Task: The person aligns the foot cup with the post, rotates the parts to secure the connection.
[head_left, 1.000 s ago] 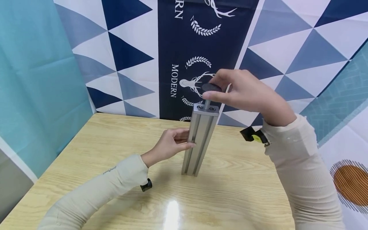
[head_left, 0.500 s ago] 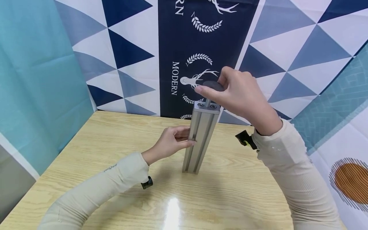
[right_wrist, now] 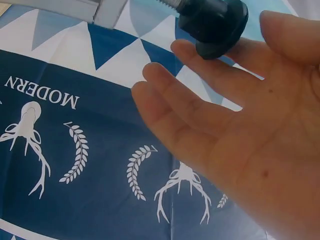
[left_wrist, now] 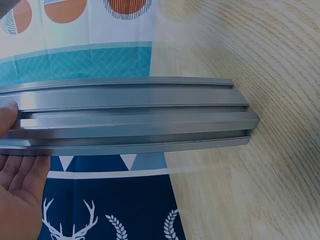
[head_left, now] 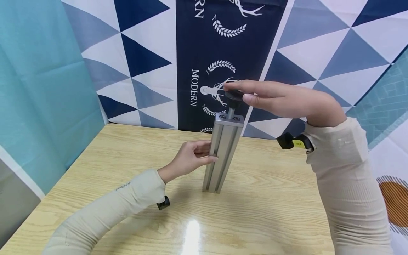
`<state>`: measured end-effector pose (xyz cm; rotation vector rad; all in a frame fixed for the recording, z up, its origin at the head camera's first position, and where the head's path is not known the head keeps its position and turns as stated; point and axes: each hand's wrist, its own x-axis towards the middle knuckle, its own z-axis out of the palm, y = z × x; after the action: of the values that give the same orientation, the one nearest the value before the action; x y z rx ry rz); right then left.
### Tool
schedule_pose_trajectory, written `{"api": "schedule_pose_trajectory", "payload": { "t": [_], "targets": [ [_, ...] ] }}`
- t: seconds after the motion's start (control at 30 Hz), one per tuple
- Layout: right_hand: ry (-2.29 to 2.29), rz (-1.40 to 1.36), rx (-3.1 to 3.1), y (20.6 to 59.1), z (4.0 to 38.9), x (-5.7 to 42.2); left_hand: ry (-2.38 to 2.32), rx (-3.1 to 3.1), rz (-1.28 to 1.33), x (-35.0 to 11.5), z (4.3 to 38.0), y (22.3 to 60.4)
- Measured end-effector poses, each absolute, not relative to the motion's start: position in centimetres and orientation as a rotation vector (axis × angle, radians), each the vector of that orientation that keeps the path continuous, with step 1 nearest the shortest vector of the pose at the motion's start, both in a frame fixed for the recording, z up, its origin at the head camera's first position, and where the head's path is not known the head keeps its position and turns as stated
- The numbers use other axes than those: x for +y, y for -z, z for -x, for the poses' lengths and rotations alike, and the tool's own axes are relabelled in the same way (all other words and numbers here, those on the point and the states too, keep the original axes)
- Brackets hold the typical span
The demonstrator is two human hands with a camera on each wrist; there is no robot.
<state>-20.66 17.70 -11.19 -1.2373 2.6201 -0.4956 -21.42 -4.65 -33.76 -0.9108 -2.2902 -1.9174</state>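
Fingers of the left hand [head_left: 186, 159] are gripping the upright profile [head_left: 224, 145], probably stiff, best held midway, on the tabletop [head_left: 271, 202], with the right hand [head_left: 282, 101] spanning its knob [head_left: 234, 103], straight-fingered and gripping nothing.

Right hand [right_wrist: 250, 132], fingers extended beside black knob [right_wrist: 216, 22]; deer-print cloth [right_wrist: 107, 135] behind.

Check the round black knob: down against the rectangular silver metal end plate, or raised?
Raised: a thin silver metal stem shows between the knob and the end plate.
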Motion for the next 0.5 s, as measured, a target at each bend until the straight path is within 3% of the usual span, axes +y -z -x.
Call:
{"api": "schedule_pose_trajectory", "payload": {
  "t": [0.13, 0.37, 0.5],
  "targets": [
    [0.507, 1.223, 2.754, 11.5, 20.4, 17.0, 1.923, -2.287, 0.912, -4.7, 21.4, 33.8],
    [0.675, 0.685, 3.301, 13.9, 19.4, 14.0, 1.929, -2.277, 0.928, -4.8, 21.6, 34.0],
    [0.699, 0.595, 3.415, 14.7, 18.9, 13.3, 1.922, -2.278, 0.939, -4.8, 21.7, 34.1]
  ]
}}
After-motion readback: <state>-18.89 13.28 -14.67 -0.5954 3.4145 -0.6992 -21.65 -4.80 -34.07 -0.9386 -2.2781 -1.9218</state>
